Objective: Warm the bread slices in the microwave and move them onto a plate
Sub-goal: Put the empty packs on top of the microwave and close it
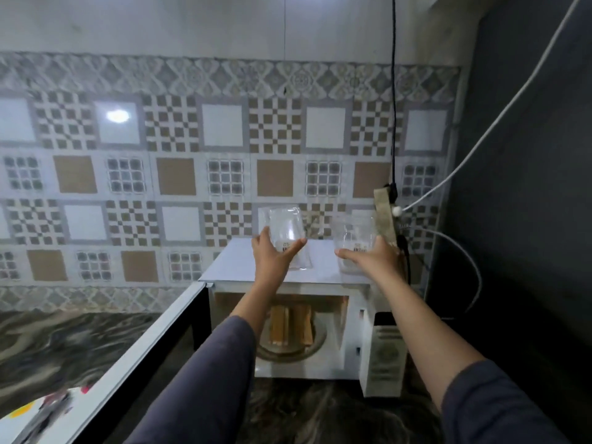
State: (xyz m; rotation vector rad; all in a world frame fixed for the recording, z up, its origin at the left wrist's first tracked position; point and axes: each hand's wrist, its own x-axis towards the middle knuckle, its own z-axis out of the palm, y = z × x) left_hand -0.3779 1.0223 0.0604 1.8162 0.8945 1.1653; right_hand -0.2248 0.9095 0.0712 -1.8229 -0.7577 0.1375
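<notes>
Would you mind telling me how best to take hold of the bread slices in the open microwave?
Grip the bread slices by their near ends, coming straight in through the open front. They lie side by side on the turntable, lengthwise toward the opening, with the microwave door swung left.

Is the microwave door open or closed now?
Open. The door swings out to the left, and the bread shows inside the microwave.
</notes>
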